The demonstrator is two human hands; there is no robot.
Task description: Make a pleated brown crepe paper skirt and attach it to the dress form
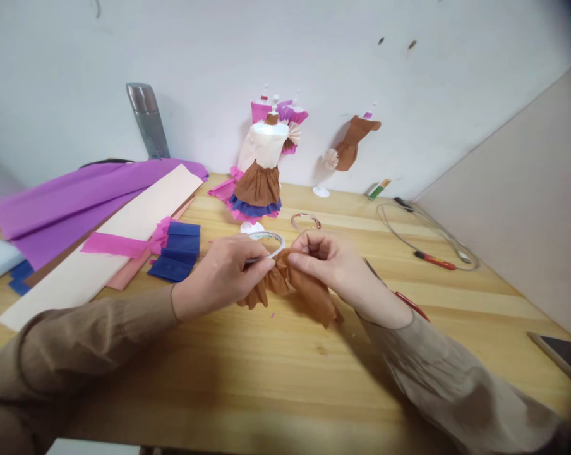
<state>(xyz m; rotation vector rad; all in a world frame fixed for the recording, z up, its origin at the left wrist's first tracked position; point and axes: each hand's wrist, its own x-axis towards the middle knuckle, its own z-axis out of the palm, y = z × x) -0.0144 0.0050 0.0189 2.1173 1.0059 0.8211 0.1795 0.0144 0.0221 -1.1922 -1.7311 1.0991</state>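
Note:
Over the middle of the table, both my hands pinch a strip of brown crepe paper (311, 292), gathered into folds along its upper edge. My left hand (223, 272) is closed on its left end, and a roll of tape (282, 240) stands up from behind those fingers. My right hand (333, 262) grips the paper a little farther right, thumb in front. The paper's loose part hangs down between and below the hands. Just behind stands a small dress form (270, 142) in a cream top and a layered brown, blue and pink skirt.
Left of my hands lie blue pleated paper (176, 249), a pink strip (117, 244), a cream sheet (67, 278) and purple paper (77, 196). Farther back are another dressed form (352, 145) and a second tape roll (306, 221). Scissors (412, 306), a cable (399, 243) and a phone (563, 354) lie right.

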